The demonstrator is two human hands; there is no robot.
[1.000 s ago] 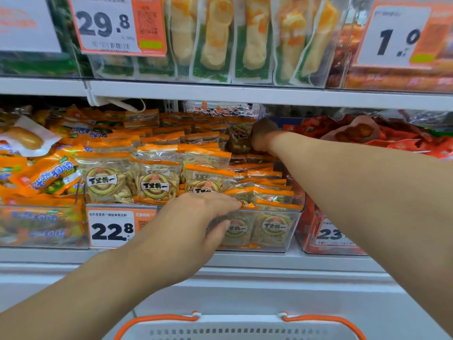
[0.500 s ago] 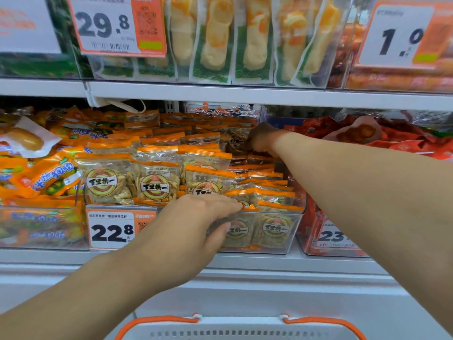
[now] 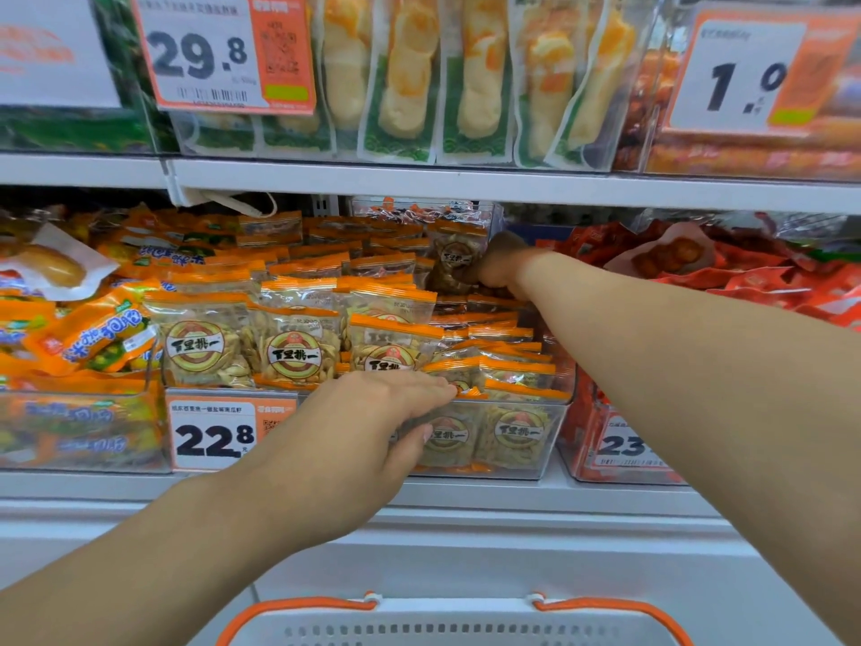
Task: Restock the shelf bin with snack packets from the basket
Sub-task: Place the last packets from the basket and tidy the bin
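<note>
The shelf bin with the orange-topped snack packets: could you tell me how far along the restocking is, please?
Done: the shelf bin looks nearly full. In hand: the right hand grips a snack packet at the back; the left hand rests on the front rows. Left: unclear, since the basket interior is hidden.

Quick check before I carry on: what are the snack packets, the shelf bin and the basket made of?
Orange-topped snack packets: glossy clear plastic film, seeds visible through it. Transparent shelf bin: rigid clear plastic, likely acrylic; contents show through its wall. White perforated basket with orange handles: moulded matte plastic, apparently.
</note>
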